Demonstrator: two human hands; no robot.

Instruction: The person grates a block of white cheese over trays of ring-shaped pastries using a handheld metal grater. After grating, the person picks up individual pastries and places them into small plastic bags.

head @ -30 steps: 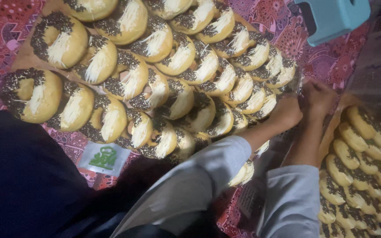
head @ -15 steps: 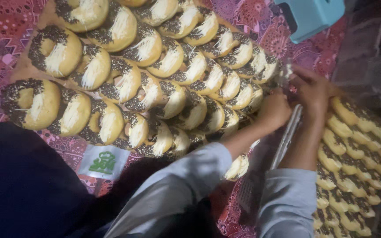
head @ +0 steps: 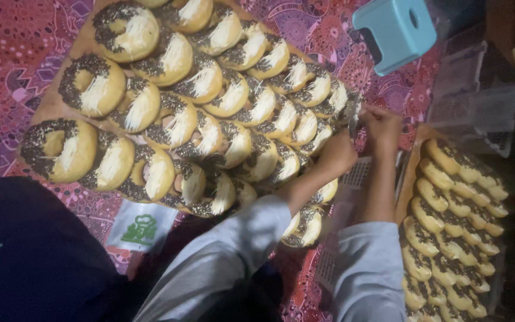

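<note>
Two hands at the far end doughnut row: my left hand [head: 336,154] clenched, contents unclear. My right hand [head: 381,126] pinches a chocolate-sprinkled, white-iced ring doughnut [head: 346,108].

Both hands shifted up-left toward doughnut rows' far end; left hand [head: 336,156] now beside right hand [head: 381,126].

patterned red cloth [head: 341,36], doughnut boards [head: 52,101], blue stool [head: 397,30]

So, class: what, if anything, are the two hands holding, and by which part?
It cannot be told. Both the left hand and right hand close at the far end of the chocolate-sprinkled ring doughnuts, their fingers hiding any hold.
</note>
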